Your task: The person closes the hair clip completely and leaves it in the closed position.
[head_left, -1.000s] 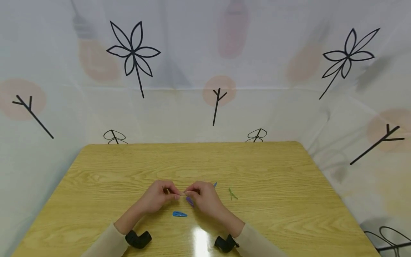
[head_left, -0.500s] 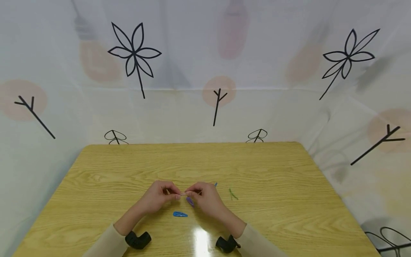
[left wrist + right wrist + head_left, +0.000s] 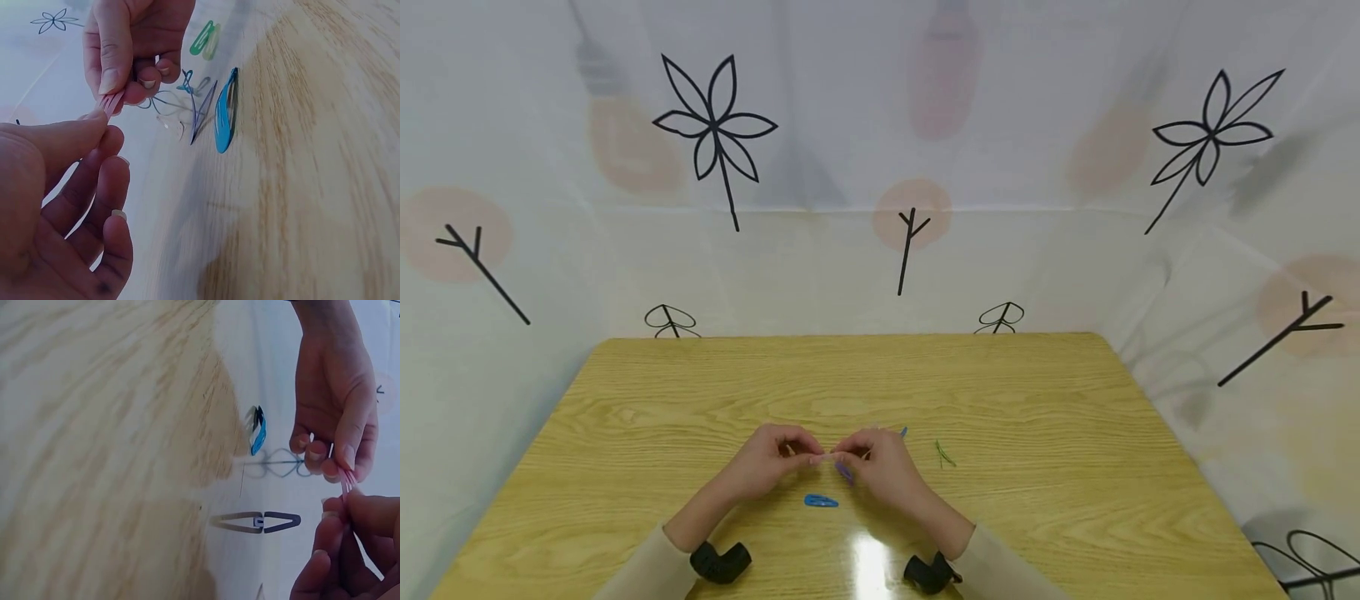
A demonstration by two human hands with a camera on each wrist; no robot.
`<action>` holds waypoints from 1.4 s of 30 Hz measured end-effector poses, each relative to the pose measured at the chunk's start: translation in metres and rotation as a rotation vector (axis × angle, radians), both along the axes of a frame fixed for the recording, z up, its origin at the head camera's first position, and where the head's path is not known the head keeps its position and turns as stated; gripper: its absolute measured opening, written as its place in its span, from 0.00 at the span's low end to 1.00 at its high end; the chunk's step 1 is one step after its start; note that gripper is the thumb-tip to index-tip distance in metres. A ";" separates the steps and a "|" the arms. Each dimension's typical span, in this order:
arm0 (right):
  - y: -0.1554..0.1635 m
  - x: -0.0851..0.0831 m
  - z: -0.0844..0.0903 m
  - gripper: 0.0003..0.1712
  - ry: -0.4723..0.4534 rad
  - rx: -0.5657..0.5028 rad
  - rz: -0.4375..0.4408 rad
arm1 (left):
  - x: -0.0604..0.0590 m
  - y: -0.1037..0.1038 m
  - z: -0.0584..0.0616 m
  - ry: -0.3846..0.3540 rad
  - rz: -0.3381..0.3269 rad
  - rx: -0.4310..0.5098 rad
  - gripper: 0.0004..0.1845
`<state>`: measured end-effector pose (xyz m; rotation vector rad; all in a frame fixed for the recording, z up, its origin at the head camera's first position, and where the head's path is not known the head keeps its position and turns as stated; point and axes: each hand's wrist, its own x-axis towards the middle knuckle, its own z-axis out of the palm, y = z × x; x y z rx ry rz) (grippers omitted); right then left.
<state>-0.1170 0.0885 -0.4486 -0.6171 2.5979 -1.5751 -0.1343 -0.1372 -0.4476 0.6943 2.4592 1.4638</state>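
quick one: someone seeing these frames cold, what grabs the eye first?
The two hands meeting above the middle of the wooden table: the left hand and the right hand pinch the ends of one small pink hair clip between their fingertips. Next, the blue hair clip lying on the table just in front of the hands, nearer the person, and a green clip to the right.

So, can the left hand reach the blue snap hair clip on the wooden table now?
Probably not at once: the left hand pinches a thin pink clip together with the right hand. The blue snap hair clip lies close, nothing covering it.
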 end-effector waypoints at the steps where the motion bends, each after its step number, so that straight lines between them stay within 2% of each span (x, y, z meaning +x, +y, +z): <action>1: 0.000 0.000 0.000 0.04 -0.005 0.004 0.005 | 0.000 -0.001 0.000 -0.001 -0.001 -0.002 0.02; 9: -0.001 0.002 -0.004 0.02 -0.056 0.000 0.049 | 0.002 -0.005 -0.004 -0.016 -0.010 -0.006 0.02; 15: -0.001 0.002 -0.005 0.03 -0.045 0.017 0.057 | 0.002 -0.007 -0.005 -0.036 -0.029 0.009 0.02; 22: -0.003 0.003 -0.004 0.03 -0.059 0.021 0.077 | 0.001 -0.009 -0.006 -0.015 -0.041 0.001 0.01; 27: -0.004 0.006 -0.003 0.04 -0.149 -0.032 0.120 | 0.002 -0.013 -0.008 -0.012 -0.070 -0.009 0.02; 30: -0.006 0.007 -0.002 0.05 -0.177 -0.029 0.134 | 0.003 -0.015 -0.009 -0.041 -0.103 -0.006 0.02; 38: -0.008 0.005 -0.004 0.03 -0.122 0.078 0.165 | 0.003 -0.018 -0.012 -0.084 -0.192 0.013 0.02; 42: -0.010 0.004 -0.004 0.03 -0.079 0.126 0.181 | 0.003 -0.018 -0.013 -0.107 -0.204 0.001 0.02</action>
